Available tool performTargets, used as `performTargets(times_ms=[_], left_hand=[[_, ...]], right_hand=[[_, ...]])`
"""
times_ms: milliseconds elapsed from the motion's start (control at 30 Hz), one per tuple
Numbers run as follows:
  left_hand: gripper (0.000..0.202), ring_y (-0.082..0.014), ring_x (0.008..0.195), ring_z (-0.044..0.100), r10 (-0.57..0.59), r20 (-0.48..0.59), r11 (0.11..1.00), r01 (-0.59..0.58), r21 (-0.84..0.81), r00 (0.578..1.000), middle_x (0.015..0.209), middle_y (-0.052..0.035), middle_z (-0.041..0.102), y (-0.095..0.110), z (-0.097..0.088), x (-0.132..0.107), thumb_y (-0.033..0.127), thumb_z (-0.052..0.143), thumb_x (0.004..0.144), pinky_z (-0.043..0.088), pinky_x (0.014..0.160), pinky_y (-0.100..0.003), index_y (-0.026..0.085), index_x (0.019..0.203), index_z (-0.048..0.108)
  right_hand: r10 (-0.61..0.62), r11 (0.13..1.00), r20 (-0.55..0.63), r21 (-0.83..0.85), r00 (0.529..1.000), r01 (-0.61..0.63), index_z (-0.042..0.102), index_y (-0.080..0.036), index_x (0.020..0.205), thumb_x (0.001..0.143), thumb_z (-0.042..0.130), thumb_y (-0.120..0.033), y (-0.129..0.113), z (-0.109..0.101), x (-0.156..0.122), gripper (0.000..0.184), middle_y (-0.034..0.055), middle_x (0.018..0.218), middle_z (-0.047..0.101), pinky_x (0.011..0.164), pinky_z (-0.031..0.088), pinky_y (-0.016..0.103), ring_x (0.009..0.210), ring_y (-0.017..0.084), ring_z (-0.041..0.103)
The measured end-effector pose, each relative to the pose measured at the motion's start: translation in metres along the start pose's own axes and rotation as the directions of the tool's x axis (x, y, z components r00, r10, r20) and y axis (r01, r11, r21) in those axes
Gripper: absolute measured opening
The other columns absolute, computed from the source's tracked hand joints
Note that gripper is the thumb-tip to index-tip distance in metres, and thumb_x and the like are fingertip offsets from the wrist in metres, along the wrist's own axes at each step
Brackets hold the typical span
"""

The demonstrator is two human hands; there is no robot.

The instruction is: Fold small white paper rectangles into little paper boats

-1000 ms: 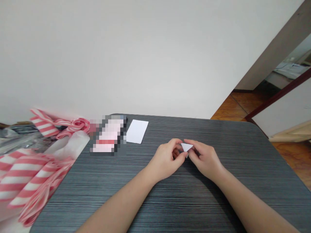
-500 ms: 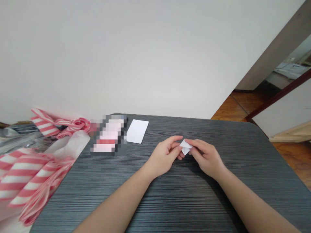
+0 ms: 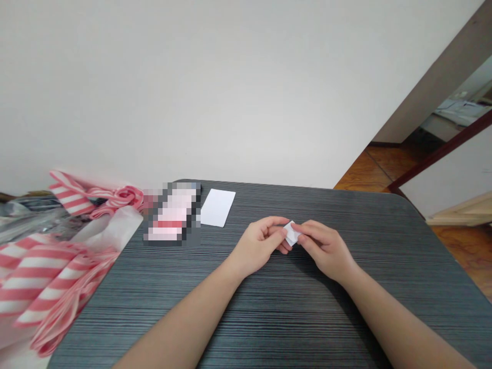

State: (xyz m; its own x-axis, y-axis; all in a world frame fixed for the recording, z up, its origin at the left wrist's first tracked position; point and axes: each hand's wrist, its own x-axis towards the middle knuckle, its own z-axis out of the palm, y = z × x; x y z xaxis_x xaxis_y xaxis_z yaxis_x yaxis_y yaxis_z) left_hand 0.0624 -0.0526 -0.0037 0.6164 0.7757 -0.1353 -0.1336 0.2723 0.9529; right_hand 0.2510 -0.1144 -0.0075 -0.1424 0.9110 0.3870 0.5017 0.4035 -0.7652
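Observation:
A small folded piece of white paper (image 3: 292,234) is held between my two hands, a little above the dark tabletop. My left hand (image 3: 262,242) pinches its left side between thumb and fingers. On the opposite side, my right hand (image 3: 325,247) grips the paper with thumb and index finger. Creases show on the paper's face; its edges are partly hidden under the fingertips.
White paper sheets (image 3: 218,207) lie at the back left of the dark wood-grain table (image 3: 269,318). Beside them is a phone-like object (image 3: 172,212), blurred by pixels. Red-and-white striped cloth (image 3: 42,271) and clear plastic bags are heaped left of the table. A white wall (image 3: 230,92) rises behind.
My right fingers have shifted slightly left over the folded paper, and its upper flap looks smaller and pressed down. My left hand has barely moved.

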Motion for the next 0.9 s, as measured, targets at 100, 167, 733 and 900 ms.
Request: performTargets(times_ms=[100,167,733,900], left_hand=[[0.033,-0.0125,0.062,0.064,0.001,-0.013,0.997,-0.001,0.075,1.0,0.072,-0.0039,0.071,0.0,0.0,0.001,0.028,0.067,0.085,0.053,0.062,-0.025,0.009,0.111,0.061],[0.028,-0.0109,0.059,0.062,0.007,-0.023,0.991,-0.004,0.132,1.0,0.071,-0.0023,0.07,-0.001,0.0,0.001,0.027,0.066,0.085,0.051,0.059,-0.023,0.011,0.108,0.063],[0.014,-0.0104,0.06,0.06,0.012,0.015,0.975,-0.015,0.222,1.0,0.069,-0.0018,0.067,0.001,0.002,-0.001,0.025,0.061,0.087,0.049,0.059,-0.021,0.013,0.089,0.068],[0.016,-0.0115,0.061,0.06,0.01,0.001,0.974,-0.01,0.228,1.0,0.069,-0.0022,0.067,0.002,0.002,-0.001,0.027,0.061,0.087,0.05,0.06,-0.023,0.013,0.089,0.068]], right_hand=[[0.001,1.0,0.002,0.007,1.0,-0.001,0.071,-0.026,0.115,0.093,0.058,-0.018,0.0,0.002,0.001,0.026,0.0053,0.094,0.069,0.074,0.05,0.031,0.082,0.017,0.064],[0.03,0.999,0.0,0.013,1.0,-0.03,0.07,-0.026,0.115,0.093,0.059,-0.019,0.003,0.005,0.0,0.025,0.0052,0.094,0.068,0.072,0.05,0.031,0.08,0.017,0.064],[0.352,0.93,0.063,0.091,0.934,-0.356,0.066,-0.019,0.085,0.095,0.055,-0.029,0.002,0.003,0.001,0.018,-0.0004,0.067,0.064,0.062,0.046,0.026,0.063,0.014,0.06],[0.414,0.907,0.051,0.059,0.909,-0.417,0.062,-0.019,0.076,0.093,0.057,-0.03,-0.002,0.003,0.003,0.021,-0.0004,0.065,0.065,0.061,0.047,0.026,0.059,0.014,0.061]])
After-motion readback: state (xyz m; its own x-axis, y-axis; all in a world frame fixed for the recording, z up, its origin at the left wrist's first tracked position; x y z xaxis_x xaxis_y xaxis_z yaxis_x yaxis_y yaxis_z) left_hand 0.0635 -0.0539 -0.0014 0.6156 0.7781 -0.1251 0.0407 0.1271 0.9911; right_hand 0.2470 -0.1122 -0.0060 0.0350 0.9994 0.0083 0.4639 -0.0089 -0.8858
